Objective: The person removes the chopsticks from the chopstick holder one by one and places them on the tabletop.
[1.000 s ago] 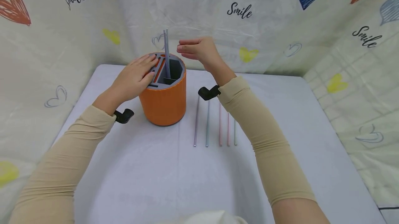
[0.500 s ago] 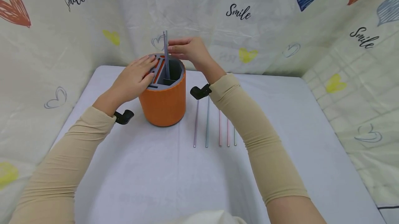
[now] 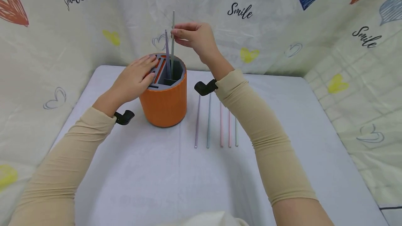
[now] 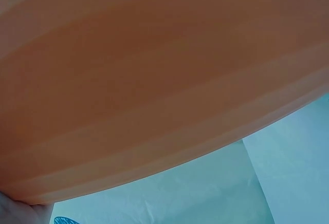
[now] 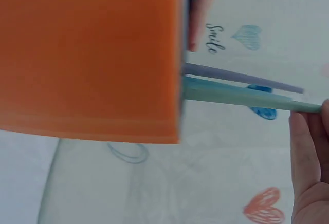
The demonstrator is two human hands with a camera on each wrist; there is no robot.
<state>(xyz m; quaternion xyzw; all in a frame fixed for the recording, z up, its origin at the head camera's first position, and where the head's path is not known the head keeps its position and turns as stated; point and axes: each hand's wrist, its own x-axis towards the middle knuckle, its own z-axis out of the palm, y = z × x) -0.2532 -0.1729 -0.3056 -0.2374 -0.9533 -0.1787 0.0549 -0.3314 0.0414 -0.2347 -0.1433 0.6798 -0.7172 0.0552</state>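
An orange cylindrical holder [image 3: 164, 109] with a grey slotted top stands toward the back of the table. My left hand [image 3: 130, 81] lies across the left side of that top, fingers extended. Between thumb and fingertips, my right hand [image 3: 199, 41] pinches a thin pale green stick [image 3: 173, 18] near its upper end; its lower part is inside the holder's large compartment. Beside it a purple stick [image 5: 241, 77] leans in the same compartment, and the right wrist view also shows a bluish stick [image 5: 203, 84] against the green one. Holder wall [image 4: 164, 64] fills most of the left wrist view.
Several thin sticks lie side by side right of the holder: purple [image 3: 197, 128], teal [image 3: 208, 128], two pink [image 3: 221, 128] and green [image 3: 237, 137]. My right forearm covers some of their far ends. A patterned cloth [image 3: 201, 6] hangs behind the white table [image 3: 150, 170].
My right hand has come left to the sticks in the holder, pinched the green one and drawn it upward above the purple one. The left hand has stayed on the holder.
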